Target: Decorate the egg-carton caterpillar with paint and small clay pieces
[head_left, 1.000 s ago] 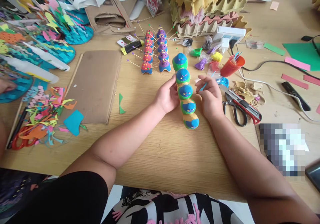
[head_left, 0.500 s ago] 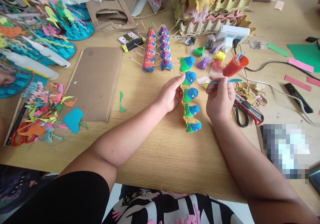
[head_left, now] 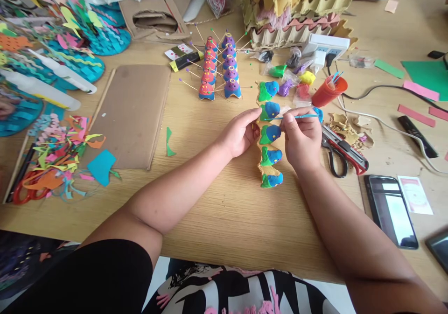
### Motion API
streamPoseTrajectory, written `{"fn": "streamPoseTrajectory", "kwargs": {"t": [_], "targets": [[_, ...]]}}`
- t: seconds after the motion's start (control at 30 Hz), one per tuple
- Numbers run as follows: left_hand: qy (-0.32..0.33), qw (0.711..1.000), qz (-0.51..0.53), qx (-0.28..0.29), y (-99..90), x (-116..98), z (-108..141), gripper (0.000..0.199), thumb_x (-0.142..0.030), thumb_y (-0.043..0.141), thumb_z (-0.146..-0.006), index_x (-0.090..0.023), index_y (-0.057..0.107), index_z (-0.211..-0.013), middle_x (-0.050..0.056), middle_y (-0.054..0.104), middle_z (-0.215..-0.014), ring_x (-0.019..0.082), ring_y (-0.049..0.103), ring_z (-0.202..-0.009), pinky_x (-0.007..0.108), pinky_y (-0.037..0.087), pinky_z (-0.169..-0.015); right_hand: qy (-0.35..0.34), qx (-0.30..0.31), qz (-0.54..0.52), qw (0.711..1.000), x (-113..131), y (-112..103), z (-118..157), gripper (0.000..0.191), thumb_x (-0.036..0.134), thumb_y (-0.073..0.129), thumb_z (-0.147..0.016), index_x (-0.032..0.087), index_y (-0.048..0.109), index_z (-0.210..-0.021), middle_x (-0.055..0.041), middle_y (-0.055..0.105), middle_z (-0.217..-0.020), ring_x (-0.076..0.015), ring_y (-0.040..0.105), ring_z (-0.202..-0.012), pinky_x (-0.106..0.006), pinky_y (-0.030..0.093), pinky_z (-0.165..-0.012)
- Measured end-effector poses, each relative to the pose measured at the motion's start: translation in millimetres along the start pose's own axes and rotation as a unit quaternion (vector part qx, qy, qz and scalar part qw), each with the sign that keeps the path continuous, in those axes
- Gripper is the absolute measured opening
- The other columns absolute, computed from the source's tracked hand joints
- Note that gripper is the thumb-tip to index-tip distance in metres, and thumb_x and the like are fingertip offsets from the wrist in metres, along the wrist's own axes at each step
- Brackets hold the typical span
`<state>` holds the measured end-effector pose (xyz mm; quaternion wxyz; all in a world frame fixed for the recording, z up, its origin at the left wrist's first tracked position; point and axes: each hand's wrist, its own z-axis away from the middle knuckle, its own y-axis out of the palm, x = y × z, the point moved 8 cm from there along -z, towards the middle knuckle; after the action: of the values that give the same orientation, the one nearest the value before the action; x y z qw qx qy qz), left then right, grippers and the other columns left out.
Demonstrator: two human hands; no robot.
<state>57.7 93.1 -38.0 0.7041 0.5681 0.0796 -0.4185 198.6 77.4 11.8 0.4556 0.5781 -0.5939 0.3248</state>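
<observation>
An egg-carton strip [head_left: 269,157], its bumps covered in green and blue clay with small yellow and dark dots, lies upright in front of me. My left hand [head_left: 238,134] pinches its left edge near the second bump, thumb on top and fingers curled under. In my right hand [head_left: 301,139] is a thin blue modelling tool [head_left: 274,118], gripped like a pencil. Its tip points left and lies over the lower side of the second bump; whether it touches the clay I cannot tell. A blue lump [head_left: 318,114] shows just beyond the right hand.
Two finished-looking carton strips, red [head_left: 208,76] and purple [head_left: 231,73], stand behind. Clay bags [head_left: 278,71], an orange cup [head_left: 329,91], a utility knife [head_left: 346,150] and a phone [head_left: 392,211] sit rightward. Cardboard [head_left: 135,113] and paper scraps [head_left: 63,155] lie left.
My right hand has moved left and slightly down, bringing the tool's tip over the second bump. The strip has shifted a little to the right with my left hand still on it.
</observation>
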Motion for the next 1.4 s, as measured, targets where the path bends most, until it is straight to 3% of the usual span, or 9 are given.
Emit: {"fn": "streamPoseTrajectory", "kwargs": {"t": [0.2,0.57,0.77,1.13,1.4], "targets": [[-0.016,0.999,0.021,0.027,6.6,-2.1,3.5,0.022,-0.025,0.064,-0.096,-0.016,0.077,-0.111,0.004,0.081,-0.096,0.018,0.078,-0.089,0.028,0.061,-0.087,0.001,-0.01,0.015,1.0,4.7,1.8,0.1,0.041,0.059,0.086,-0.078,0.026,0.062,-0.081,0.001,0.063,-0.085,-0.0151,0.065,-0.084,-0.032,0.058,-0.076],[-0.027,0.997,0.02,0.065,8.5,2.5,3.4,0.034,-0.021,0.062,-0.097,-0.022,0.075,-0.128,0.004,0.082,-0.112,0.019,0.078,-0.103,0.027,0.06,-0.093,0.009,-0.024,0.027,0.999,0.6,-1.8,1.2,0.041,0.062,0.082,-0.081,0.027,0.061,-0.083,0.0003,0.061,-0.085,-0.0168,0.065,-0.083,-0.033,0.058,-0.073],[-0.023,0.997,0.022,0.074,8.5,3.0,2.9,0.038,-0.017,0.061,-0.097,-0.022,0.074,-0.132,0.004,0.083,-0.113,0.016,0.079,-0.096,0.025,0.06,-0.092,0.009,-0.019,0.017,1.0,-2.1,-2.1,1.2,0.037,0.058,0.081,-0.084,0.027,0.061,-0.084,0.0008,0.061,-0.085,-0.0153,0.065,-0.083,-0.031,0.057,-0.07],[-0.032,0.996,0.039,0.074,7.9,7.0,2.8,0.041,-0.019,0.065,-0.095,-0.026,0.071,-0.135,0.003,0.083,-0.117,0.019,0.08,-0.105,0.027,0.062,-0.093,0.022,-0.02,0.018,0.999,-4.2,-1.9,2.0,0.036,0.057,0.081,-0.085,0.027,0.062,-0.086,0.0017,0.061,-0.083,-0.0141,0.063,-0.077,-0.03,0.054,-0.065],[-0.03,0.995,0.013,0.089,8.7,7.3,3.3,0.032,-0.021,0.069,-0.094,-0.024,0.076,-0.125,0.003,0.083,-0.113,0.019,0.079,-0.106,0.027,0.061,-0.093,0.041,-0.02,0.011,0.999,-5.7,-0.9,2.2,0.04,0.061,0.082,-0.082,0.027,0.061,-0.086,0.0018,0.061,-0.083,-0.0149,0.064,-0.078,-0.031,0.056,-0.066]]}}
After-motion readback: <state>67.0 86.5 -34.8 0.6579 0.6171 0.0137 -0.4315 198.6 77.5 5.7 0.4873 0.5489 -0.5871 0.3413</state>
